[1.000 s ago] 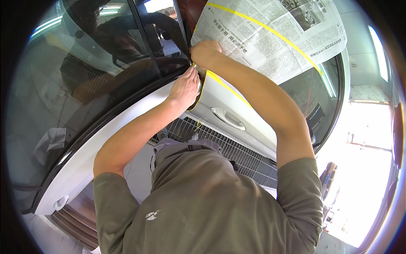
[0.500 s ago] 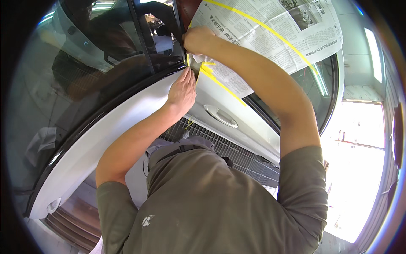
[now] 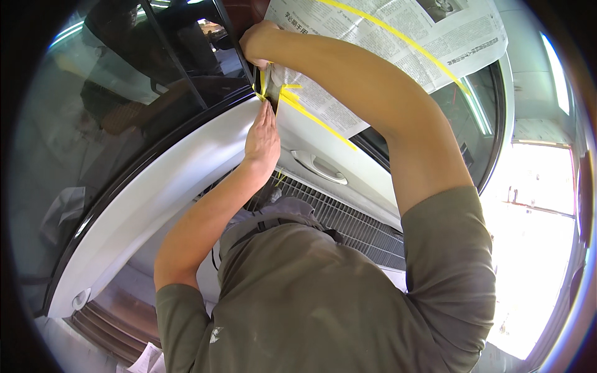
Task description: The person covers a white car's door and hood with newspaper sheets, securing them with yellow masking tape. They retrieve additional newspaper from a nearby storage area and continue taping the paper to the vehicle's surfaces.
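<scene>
My left hand (image 3: 263, 142) lies with straight fingers held flat together, its tips against the edge of the white car panel (image 3: 214, 140) below the dark window. Just above these fingertips, yellow masking tape (image 3: 262, 87) runs along the narrow gap between the door panels. At the upper end of that tape is my right hand (image 3: 258, 42), its fingers bent and closed beside the black window pillar. What they grip is hidden by the hand itself. A newspaper sheet (image 3: 336, 93), edged with yellow tape, covers the window to the right, partly behind my right forearm.
A silver door handle (image 3: 318, 166) sticks out below the newspaper. Dark glass (image 3: 143, 93) with reflections fills the left side. Under the car side lies a metal floor grating (image 3: 367, 239). Another handle (image 3: 81, 298) is at the lower left. Bright daylight enters at the right.
My right hand has shifted up and left along the pillar. My left hand stays at the panel edge, its fingers more upright. The whole view has shifted slightly, and more of the gap shows.
</scene>
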`<control>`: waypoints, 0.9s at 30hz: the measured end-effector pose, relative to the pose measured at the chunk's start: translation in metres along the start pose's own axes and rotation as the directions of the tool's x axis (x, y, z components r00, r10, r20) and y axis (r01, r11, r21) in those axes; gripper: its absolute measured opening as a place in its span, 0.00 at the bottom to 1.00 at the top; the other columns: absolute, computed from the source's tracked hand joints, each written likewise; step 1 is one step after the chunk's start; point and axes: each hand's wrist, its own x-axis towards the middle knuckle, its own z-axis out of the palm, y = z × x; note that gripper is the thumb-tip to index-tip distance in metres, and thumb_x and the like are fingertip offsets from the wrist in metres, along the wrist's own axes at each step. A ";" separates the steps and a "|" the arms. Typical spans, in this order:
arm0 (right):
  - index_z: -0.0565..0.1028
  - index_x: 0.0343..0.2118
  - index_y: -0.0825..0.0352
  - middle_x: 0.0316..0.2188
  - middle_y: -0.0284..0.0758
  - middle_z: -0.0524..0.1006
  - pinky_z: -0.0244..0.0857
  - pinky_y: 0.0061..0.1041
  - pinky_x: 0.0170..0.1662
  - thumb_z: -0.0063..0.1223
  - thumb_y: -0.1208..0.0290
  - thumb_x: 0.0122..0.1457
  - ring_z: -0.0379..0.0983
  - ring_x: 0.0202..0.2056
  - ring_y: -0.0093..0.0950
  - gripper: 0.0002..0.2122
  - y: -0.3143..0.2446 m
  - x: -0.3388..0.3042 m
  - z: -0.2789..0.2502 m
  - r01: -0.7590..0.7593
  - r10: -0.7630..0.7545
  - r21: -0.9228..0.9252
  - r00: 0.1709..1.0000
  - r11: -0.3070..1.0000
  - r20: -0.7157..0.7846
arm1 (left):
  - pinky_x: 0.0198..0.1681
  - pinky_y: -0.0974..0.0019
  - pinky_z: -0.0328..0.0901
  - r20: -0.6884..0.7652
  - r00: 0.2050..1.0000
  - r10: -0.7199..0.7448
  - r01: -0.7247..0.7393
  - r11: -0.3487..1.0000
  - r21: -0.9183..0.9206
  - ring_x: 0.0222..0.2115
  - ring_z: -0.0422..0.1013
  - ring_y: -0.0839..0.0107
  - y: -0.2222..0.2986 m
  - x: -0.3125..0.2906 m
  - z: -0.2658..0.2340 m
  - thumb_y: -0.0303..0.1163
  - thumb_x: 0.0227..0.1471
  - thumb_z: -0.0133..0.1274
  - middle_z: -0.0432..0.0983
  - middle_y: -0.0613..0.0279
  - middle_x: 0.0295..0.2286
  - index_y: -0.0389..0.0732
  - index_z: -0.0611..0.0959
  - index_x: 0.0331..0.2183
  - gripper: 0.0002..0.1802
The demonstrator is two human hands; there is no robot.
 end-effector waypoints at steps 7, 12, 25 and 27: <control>0.87 0.44 0.57 0.45 0.32 0.85 0.77 0.39 0.47 0.76 0.60 0.46 0.82 0.49 0.33 0.20 0.005 0.028 -0.002 -0.046 0.046 0.022 0.999 0.999 -0.014 | 0.75 0.51 0.34 0.033 0.999 -0.023 0.021 0.998 0.067 0.69 0.54 0.53 0.002 -0.001 -0.008 0.39 0.66 0.36 0.61 0.45 0.66 0.28 0.69 0.64 0.33; 0.86 0.43 0.61 0.42 0.34 0.85 0.76 0.39 0.46 0.75 0.60 0.47 0.82 0.46 0.35 0.20 -0.012 -0.034 -0.021 -0.053 0.054 0.037 0.998 0.998 -0.032 | 0.70 0.56 0.50 0.034 0.996 -0.080 0.086 0.964 -0.251 0.66 0.60 0.54 0.001 -0.001 -0.025 0.39 0.61 0.46 0.60 0.43 0.66 0.26 0.68 0.64 0.35; 0.83 0.51 0.55 0.50 0.39 0.82 0.75 0.36 0.50 0.66 0.54 0.50 0.79 0.53 0.35 0.24 -0.012 -0.052 -0.034 -0.043 0.031 -0.086 0.991 0.995 -0.131 | 0.53 0.47 0.73 0.244 0.768 -0.593 0.213 -0.124 -0.969 0.55 0.69 0.33 0.011 0.069 -0.014 0.46 0.65 0.42 0.49 0.17 0.63 0.21 0.56 0.63 0.40; 0.84 0.49 0.55 0.49 0.35 0.83 0.76 0.36 0.49 0.67 0.58 0.48 0.80 0.51 0.33 0.22 -0.016 -0.061 -0.035 -0.040 0.027 -0.073 0.983 0.997 -0.180 | 0.55 0.43 0.71 0.003 0.836 -0.549 0.163 0.243 -0.956 0.59 0.62 0.24 0.009 0.075 -0.008 0.40 0.64 0.42 0.51 0.13 0.61 0.33 0.77 0.52 0.24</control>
